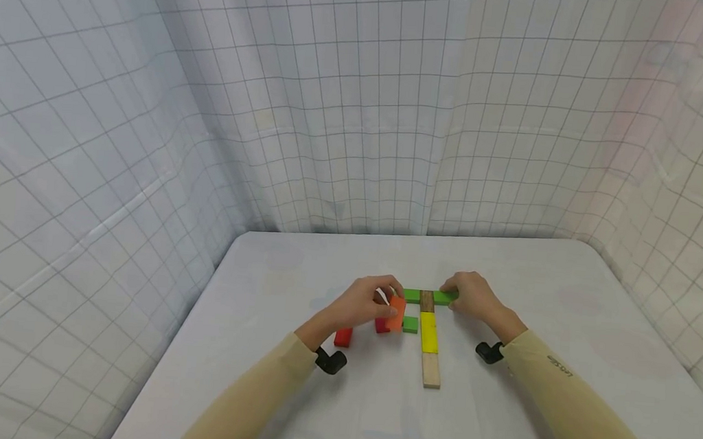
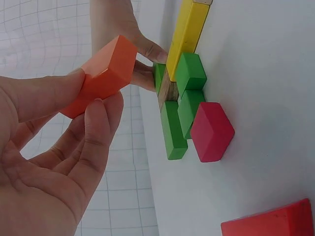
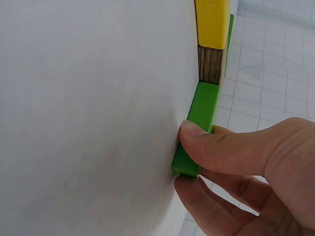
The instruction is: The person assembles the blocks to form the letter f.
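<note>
My left hand [image 1: 360,304] pinches an orange rectangular block [image 2: 101,73] between thumb and fingers, raised above the table. My right hand [image 1: 472,296] grips the outer end of a green block [image 3: 203,105] that lies flat, its inner end against a dark brown block [image 1: 427,301]. From the brown block, a yellow block [image 1: 429,332] and then a pale wooden block [image 1: 431,370] run in a line toward me. Another long green block [image 2: 173,132] extends left of the brown one. Small green blocks [image 2: 191,71] and a crimson block [image 2: 211,132] sit under and beside my left hand.
A red block [image 1: 343,339] lies left of the others, partly covered by my left wrist in the head view. The white table [image 1: 298,263] has grid-patterned curtains [image 1: 348,109] behind it and on both sides. Black wrist devices [image 1: 330,362] hang below both wrists.
</note>
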Motion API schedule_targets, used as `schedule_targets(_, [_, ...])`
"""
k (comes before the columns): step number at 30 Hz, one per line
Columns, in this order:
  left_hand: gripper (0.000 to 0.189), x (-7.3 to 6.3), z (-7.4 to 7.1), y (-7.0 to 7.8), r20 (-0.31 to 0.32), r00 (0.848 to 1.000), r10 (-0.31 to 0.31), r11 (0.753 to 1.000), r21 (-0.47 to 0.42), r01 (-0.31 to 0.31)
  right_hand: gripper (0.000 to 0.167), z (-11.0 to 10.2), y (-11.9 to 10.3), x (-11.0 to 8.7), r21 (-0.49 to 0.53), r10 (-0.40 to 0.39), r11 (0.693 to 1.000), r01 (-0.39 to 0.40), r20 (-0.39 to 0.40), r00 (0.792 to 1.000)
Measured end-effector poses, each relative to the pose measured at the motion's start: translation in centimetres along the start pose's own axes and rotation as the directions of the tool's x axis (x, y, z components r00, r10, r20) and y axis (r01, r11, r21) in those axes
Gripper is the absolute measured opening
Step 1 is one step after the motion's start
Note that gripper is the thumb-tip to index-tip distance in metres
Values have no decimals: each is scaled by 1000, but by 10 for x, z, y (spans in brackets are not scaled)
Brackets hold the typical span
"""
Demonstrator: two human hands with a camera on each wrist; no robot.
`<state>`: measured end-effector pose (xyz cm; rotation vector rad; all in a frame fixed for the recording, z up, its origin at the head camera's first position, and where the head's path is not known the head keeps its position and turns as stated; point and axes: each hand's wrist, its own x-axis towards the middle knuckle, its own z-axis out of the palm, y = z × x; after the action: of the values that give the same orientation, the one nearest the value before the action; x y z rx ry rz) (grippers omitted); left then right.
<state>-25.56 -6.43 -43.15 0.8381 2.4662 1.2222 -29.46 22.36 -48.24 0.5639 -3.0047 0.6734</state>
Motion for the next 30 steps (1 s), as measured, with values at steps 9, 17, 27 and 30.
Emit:
schedule_targets(9, [26, 15, -1, 1, -18, 1000, 1, 1000, -15, -2, 36, 0, 1, 2, -3, 8, 1000, -8, 9, 1000])
schedule_targets(17, [25, 31, -5, 1, -34, 999, 19, 1000, -17, -19, 36, -1, 1, 0, -5, -1, 1000, 0, -2, 1000])
schedule_targets(27, [25, 53, -6, -2, -60, 998, 25, 1000, 1, -25, 35, -1, 2, 2, 18, 10, 1000, -11, 12, 1000])
schedule_targets(30, [25, 59, -6, -4, -69, 997, 22, 1000, 8, -21, 35, -1, 2, 2, 16, 6, 1000, -7, 13, 1000])
